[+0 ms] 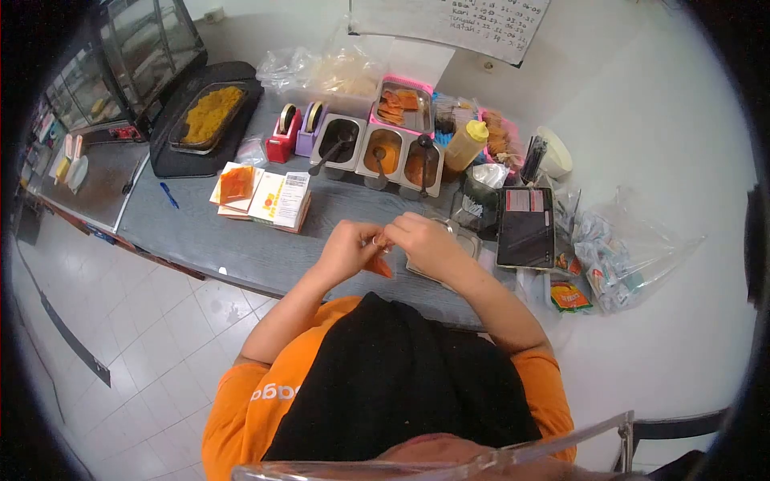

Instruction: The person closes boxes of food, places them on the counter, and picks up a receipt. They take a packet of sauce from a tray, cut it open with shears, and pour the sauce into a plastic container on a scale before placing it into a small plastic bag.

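Close in front of my body, a small clear plastic bag of orange sauce (380, 266) hangs from my fingers. My left hand (343, 248) is closed with its fingertips pinching the gathered neck of the bag. From the other side, my right hand (427, 242) also pinches that neck, so the fingertips of both hands meet there. A similar flat orange sauce bag (236, 183) lies on a stack of white printed cartons (281, 198) to the left. Behind the hands, metal tubs hold a dark sauce (340, 135), an orange sauce (387, 152) and a reddish sauce (421, 169), with ladles in them.
Red (284, 136) and purple (310, 132) tape dispensers stand left of the tubs. A tray of yellow food (212, 117) sits at the far left. Rightward are a sauce bottle (467, 146), a tablet (526, 228) and a plastic bag of packets (613, 260). A blue pen (168, 195) lies near the left edge.
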Demonstrator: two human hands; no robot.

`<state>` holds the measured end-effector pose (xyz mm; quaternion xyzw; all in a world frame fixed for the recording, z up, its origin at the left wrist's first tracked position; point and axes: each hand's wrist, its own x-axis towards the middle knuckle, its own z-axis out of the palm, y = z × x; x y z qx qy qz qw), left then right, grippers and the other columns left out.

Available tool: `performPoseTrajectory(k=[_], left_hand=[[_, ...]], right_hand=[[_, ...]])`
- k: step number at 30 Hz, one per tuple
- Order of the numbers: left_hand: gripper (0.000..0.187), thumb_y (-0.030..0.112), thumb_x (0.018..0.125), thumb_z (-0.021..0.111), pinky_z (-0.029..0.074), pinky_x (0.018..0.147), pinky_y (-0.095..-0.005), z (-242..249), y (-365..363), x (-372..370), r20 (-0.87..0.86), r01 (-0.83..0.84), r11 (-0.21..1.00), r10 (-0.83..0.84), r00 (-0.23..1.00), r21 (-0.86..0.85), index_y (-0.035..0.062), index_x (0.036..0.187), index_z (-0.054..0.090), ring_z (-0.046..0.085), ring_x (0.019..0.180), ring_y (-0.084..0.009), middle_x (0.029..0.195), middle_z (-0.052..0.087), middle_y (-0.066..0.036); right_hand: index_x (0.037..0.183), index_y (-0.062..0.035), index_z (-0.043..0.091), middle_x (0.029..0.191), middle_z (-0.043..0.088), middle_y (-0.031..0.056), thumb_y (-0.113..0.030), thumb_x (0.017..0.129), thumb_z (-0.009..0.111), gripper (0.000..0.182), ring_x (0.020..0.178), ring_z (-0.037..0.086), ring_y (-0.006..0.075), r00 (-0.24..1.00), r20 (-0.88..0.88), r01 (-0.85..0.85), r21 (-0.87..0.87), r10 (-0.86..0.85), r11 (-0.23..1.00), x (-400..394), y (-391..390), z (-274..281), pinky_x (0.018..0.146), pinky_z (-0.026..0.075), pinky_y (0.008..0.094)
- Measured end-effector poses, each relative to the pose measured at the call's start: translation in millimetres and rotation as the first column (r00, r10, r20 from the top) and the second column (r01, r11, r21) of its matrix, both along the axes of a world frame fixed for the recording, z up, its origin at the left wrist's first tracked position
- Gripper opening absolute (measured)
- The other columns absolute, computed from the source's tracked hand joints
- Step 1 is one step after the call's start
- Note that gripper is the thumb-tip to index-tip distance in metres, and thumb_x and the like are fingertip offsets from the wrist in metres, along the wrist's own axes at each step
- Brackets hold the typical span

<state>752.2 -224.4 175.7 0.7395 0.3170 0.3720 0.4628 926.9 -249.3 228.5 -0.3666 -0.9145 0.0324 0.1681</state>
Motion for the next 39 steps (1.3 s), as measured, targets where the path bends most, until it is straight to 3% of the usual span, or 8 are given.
performPoseTrajectory(k=[7, 9, 13, 15, 22, 24, 33, 39], left_hand=[[0.011, 0.005, 0.083, 0.058, 0.050, 0.056, -0.0275, -6, 4, -2, -0.021, -0.007, 0.997, 0.009, 1.000, 0.080, -0.0040, 0.079, 0.063, 0.062, 0.060, -0.0146, 0.067, 0.063, -0.008], [0.010, 0.004, 0.081, 0.060, 0.053, 0.055, -0.0278, 2, 2, -4, 0.188, 0.107, 0.947, -0.051, 0.981, -0.302, -0.0048, 0.085, 0.061, 0.064, 0.062, -0.0164, 0.075, 0.064, -0.011], [0.016, 0.005, 0.081, 0.063, 0.055, 0.054, -0.0277, -1, 7, -8, 0.319, 0.181, 0.913, -0.060, 0.946, -0.365, -0.0057, 0.092, 0.058, 0.063, 0.063, -0.0167, 0.079, 0.060, -0.009], [0.022, 0.005, 0.079, 0.066, 0.055, 0.053, -0.0271, -4, 8, -8, 0.355, 0.184, 0.907, -0.040, 0.934, -0.379, -0.0061, 0.095, 0.056, 0.063, 0.063, -0.0166, 0.079, 0.059, -0.007], [0.025, 0.006, 0.082, 0.063, 0.055, 0.055, -0.0285, 2, 6, -11, 0.326, 0.218, 0.916, -0.104, 0.940, -0.336, -0.0060, 0.102, 0.054, 0.064, 0.064, -0.0178, 0.082, 0.060, -0.008], [0.027, 0.008, 0.084, 0.060, 0.055, 0.058, -0.0303, 0, 7, -11, 0.404, 0.275, 0.903, -0.127, 0.906, -0.331, -0.0063, 0.105, 0.053, 0.064, 0.065, -0.0188, 0.084, 0.060, -0.009], [0.033, 0.010, 0.084, 0.062, 0.052, 0.060, -0.0267, 3, 6, -13, 0.325, 0.229, 0.926, -0.126, 0.937, -0.300, -0.0071, 0.111, 0.053, 0.063, 0.070, -0.0163, 0.083, 0.062, -0.010], [0.036, 0.009, 0.080, 0.066, 0.051, 0.060, -0.0258, 21, -7, -9, 0.262, 0.121, 0.975, -0.070, 0.963, -0.187, -0.0059, 0.110, 0.054, 0.061, 0.066, -0.0131, 0.082, 0.063, -0.009]], right_hand=[[0.086, -0.0021, 0.052, 0.080, 0.053, 0.0107, -0.005, 0.072, 0.053, 0.014, 0.080, 0.053, 0.0273, 0.999, -0.039, -0.020, -0.036, 0.018, 0.999, 1, 2, 4, 0.070, 0.046, 0.0354], [0.095, -0.0004, 0.053, 0.089, 0.055, 0.0123, -0.005, 0.077, 0.052, 0.019, 0.085, 0.055, 0.0290, 0.992, -0.122, 0.023, -0.083, -0.033, 0.996, 2, 4, 6, 0.072, 0.046, 0.0350], [0.107, 0.0000, 0.051, 0.092, 0.059, 0.0139, -0.009, 0.083, 0.052, 0.026, 0.083, 0.059, 0.0281, 0.935, -0.315, 0.109, -0.192, -0.166, 0.975, 4, 5, 20, 0.070, 0.047, 0.0328], [0.105, 0.0003, 0.055, 0.087, 0.062, 0.0149, -0.012, 0.085, 0.054, 0.023, 0.074, 0.062, 0.0263, 0.847, -0.411, 0.127, -0.459, -0.337, 0.879, 5, 4, 24, 0.065, 0.048, 0.0309], [0.089, 0.0012, 0.063, 0.078, 0.062, 0.0154, -0.009, 0.083, 0.058, 0.013, 0.068, 0.062, 0.0246, 0.837, -0.390, 0.212, -0.414, -0.383, 0.885, 4, 4, 19, 0.060, 0.048, 0.0310], [0.091, 0.0007, 0.062, 0.079, 0.062, 0.0152, -0.008, 0.082, 0.058, 0.014, 0.068, 0.062, 0.0239, 0.882, -0.411, 0.170, -0.178, -0.230, 0.969, 7, 5, 15, 0.059, 0.048, 0.0316], [0.090, 0.0004, 0.063, 0.082, 0.063, 0.0147, -0.010, 0.081, 0.059, 0.014, 0.073, 0.062, 0.0280, 0.847, -0.394, 0.184, -0.412, -0.356, 0.893, -6, -9, 46, 0.063, 0.048, 0.0322], [0.094, -0.0017, 0.065, 0.084, 0.063, 0.0149, -0.010, 0.081, 0.059, 0.017, 0.073, 0.061, 0.0278, 0.837, -0.444, 0.202, -0.293, -0.320, 0.935, 2, -3, 26, 0.064, 0.048, 0.0322]])
